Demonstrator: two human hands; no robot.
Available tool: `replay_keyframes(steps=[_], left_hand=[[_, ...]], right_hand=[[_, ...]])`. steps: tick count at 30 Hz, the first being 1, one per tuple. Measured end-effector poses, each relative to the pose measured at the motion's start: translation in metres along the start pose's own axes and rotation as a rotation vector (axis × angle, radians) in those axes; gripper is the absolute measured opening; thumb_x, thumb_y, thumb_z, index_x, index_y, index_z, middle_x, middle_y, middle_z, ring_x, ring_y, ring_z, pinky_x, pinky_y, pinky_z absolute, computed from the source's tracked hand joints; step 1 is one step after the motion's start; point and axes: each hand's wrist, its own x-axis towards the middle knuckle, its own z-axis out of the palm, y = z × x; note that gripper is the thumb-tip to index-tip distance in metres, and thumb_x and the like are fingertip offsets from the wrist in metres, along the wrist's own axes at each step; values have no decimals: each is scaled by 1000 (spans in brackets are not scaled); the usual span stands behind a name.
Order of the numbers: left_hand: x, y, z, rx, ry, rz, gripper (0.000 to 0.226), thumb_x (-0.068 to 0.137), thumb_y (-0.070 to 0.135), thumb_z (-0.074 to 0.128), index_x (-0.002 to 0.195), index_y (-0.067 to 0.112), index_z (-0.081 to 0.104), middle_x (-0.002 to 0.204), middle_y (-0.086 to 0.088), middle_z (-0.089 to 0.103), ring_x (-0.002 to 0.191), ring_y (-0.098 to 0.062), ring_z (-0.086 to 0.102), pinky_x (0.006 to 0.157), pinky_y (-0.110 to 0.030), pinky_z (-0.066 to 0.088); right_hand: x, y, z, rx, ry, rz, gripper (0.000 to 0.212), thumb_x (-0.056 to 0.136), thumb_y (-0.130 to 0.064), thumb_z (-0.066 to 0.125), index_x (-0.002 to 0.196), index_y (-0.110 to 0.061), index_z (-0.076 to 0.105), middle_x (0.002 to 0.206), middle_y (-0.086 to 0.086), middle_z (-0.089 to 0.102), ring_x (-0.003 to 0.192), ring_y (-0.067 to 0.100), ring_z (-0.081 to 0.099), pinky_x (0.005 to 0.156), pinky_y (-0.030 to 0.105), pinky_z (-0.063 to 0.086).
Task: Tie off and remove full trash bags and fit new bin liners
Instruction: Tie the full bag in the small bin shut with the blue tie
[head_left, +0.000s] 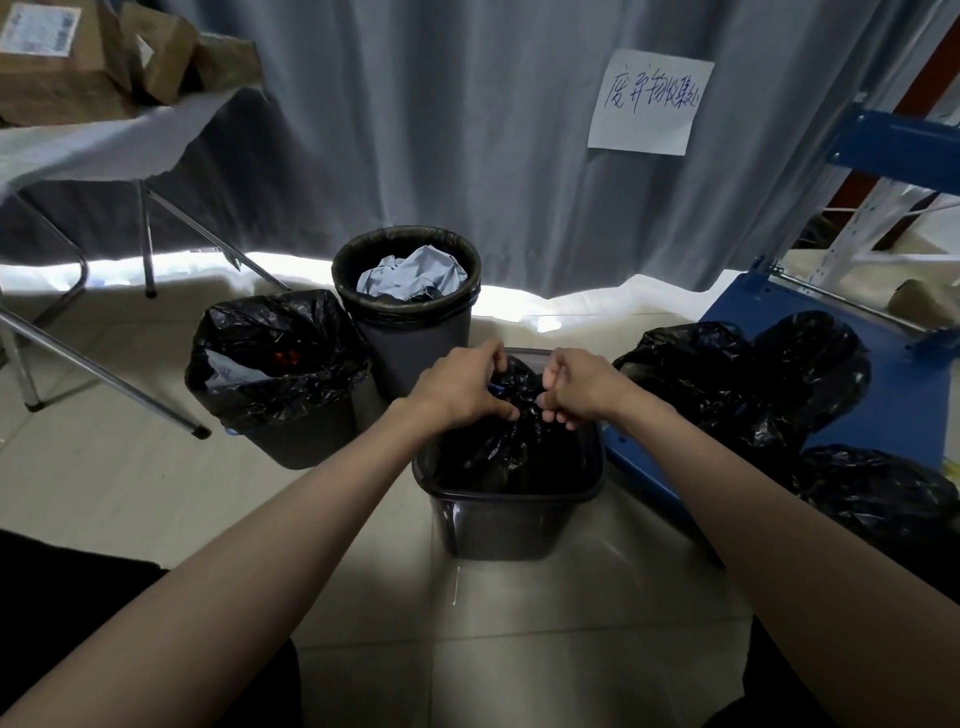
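Both hands are over the square bin (511, 519) on the floor: the left hand (460, 387) and right hand (579, 387) each have fingers curled tight, gripping the gathered neck of the black trash bag (511, 447) still sitting inside it; two lined bins stand behind, tied bags (753, 384) right

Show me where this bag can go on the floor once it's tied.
Bare tile lies left of the near bin, between it, the table leg and the left bin. Crowded: behind, the round bin stands close; right, tied bags cover the blue cart. Both hands grip the bag.
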Motion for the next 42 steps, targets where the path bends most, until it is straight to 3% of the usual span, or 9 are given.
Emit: replay_keyframes(steps=[6, 11, 16, 22, 24, 28, 31, 34, 42], left_hand=[[-4, 11, 3, 105, 59, 281, 42, 76, 38, 77, 113, 39, 56, 109, 13, 59, 99, -15, 59, 77, -37, 50], [-3, 14, 12, 278, 92, 296, 24, 84, 47, 67, 103, 32, 68, 110, 9, 61, 103, -23, 60, 68, -31, 36], [-5, 16, 17, 340, 94, 199, 25, 84, 41, 65, 100, 22, 65, 111, -5, 65, 103, -32, 62, 70, -33, 38], [-2, 4, 0, 154, 78, 107, 39, 74, 49, 75, 102, 30, 56, 105, 1, 67, 97, -28, 62, 71, -32, 38], [1, -2, -8, 87, 48, 46, 49, 64, 50, 82, 97, 29, 53, 98, 4, 67, 91, -24, 61, 72, -35, 44], [9, -12, -21, -167, -98, 64, 22, 68, 32, 87, 70, 23, 68, 76, 1, 71, 70, -8, 62, 74, -30, 53], [10, -14, -26, -246, -157, 89, 16, 70, 16, 87, 67, 20, 72, 67, 6, 71, 61, 3, 58, 68, -18, 44], [11, -13, -20, -204, -134, 83, 21, 66, 18, 89, 60, 24, 69, 63, 9, 70, 62, -1, 60, 67, -18, 46], [9, -14, -10, -109, -93, 63, 24, 64, 33, 87, 56, 34, 64, 66, 11, 68, 68, -10, 61, 81, -39, 55]], right_hand=[[-4, 1, -4, 58, -27, -33, 15, 92, 3, 59, 88, -9, 50, 70, 14, 68, 49, 13, 57, 45, 23, 49], [-11, -6, -7, 180, -166, -51, 16, 93, 6, 53, 90, -9, 51, 70, 15, 66, 54, 15, 54, 47, 21, 48], [-12, -5, -5, 331, -301, -27, 11, 94, 2, 53, 95, -1, 64, 87, 23, 71, 63, 16, 65, 60, 20, 57], [-7, -3, -14, 426, -317, -107, 20, 92, -4, 63, 110, 2, 69, 104, 19, 73, 87, 16, 69, 78, 22, 56], [-4, -1, -12, 458, -277, -124, 21, 88, -6, 69, 107, 1, 70, 101, 18, 74, 85, 15, 69, 73, 18, 55], [0, -2, -6, 511, -107, -114, 11, 93, -12, 64, 96, -7, 73, 84, -2, 74, 68, 0, 65, 56, 11, 49], [2, -2, -4, 639, -75, -144, 14, 96, -11, 60, 100, -2, 69, 94, 1, 73, 84, 6, 70, 75, 18, 57], [1, -3, -1, 739, -112, -169, 8, 98, -9, 56, 96, -4, 62, 94, 8, 71, 94, 21, 72, 87, 28, 56], [-2, 4, 1, 541, -194, -126, 15, 99, -5, 53, 84, -6, 58, 82, 9, 67, 65, 11, 59, 52, 18, 39]])
